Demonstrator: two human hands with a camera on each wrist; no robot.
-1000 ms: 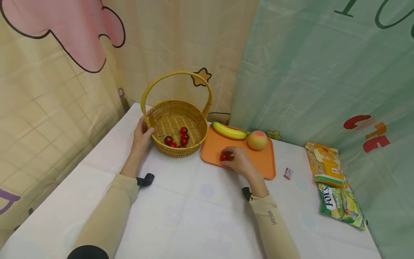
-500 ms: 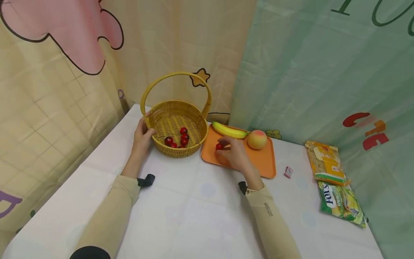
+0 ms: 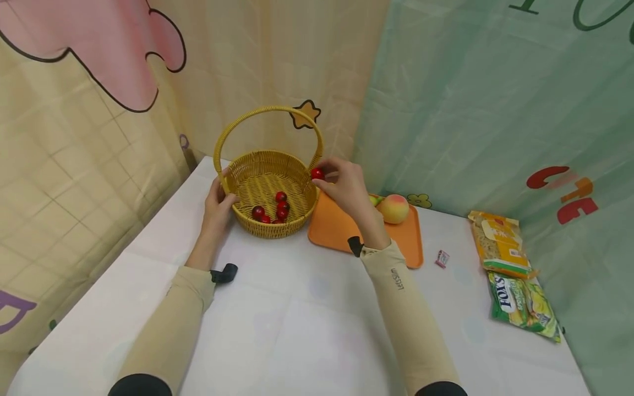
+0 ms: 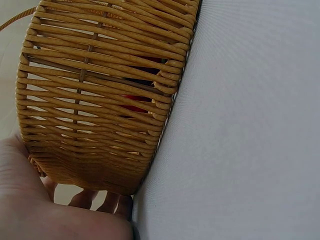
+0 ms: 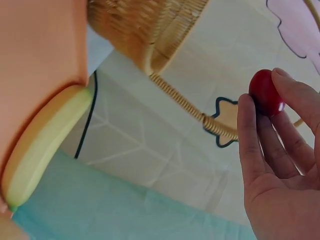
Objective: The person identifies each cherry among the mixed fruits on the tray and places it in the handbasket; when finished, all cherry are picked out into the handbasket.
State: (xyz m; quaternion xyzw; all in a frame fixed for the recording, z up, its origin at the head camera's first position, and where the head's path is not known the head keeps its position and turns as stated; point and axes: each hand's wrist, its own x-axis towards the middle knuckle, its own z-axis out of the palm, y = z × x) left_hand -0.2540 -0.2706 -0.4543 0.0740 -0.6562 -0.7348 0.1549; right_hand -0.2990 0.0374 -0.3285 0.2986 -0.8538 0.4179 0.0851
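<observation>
My left hand (image 3: pixel 218 209) grips the left side of the yellow wicker basket (image 3: pixel 274 231), thumb near the rim; the left wrist view shows its fingers beside the woven wall (image 4: pixel 95 120). Several dark red cherries (image 3: pixel 281 205) lie at the front of the basket's floor. My right hand (image 3: pixel 346 184) pinches one shiny red cherry (image 5: pixel 266 92) between thumb and fingertips. It is raised at the basket's right rim, close to the foot of the arched handle (image 3: pixel 269 110). Under the right forearm is an orange tray (image 3: pixel 329 225).
On the tray are a peach (image 3: pixel 394 209) and a banana (image 5: pixel 47 142), mostly hidden in the head view. A small wrapped candy (image 3: pixel 442 258) lies right of the tray. Two snack bags, one orange (image 3: pixel 501 245) and one green (image 3: pixel 525 305), lie at the table's right edge.
My right hand has lifted the cherry from over the tray and carried it up and left to the basket's right rim. The left hand has stayed on the basket.
</observation>
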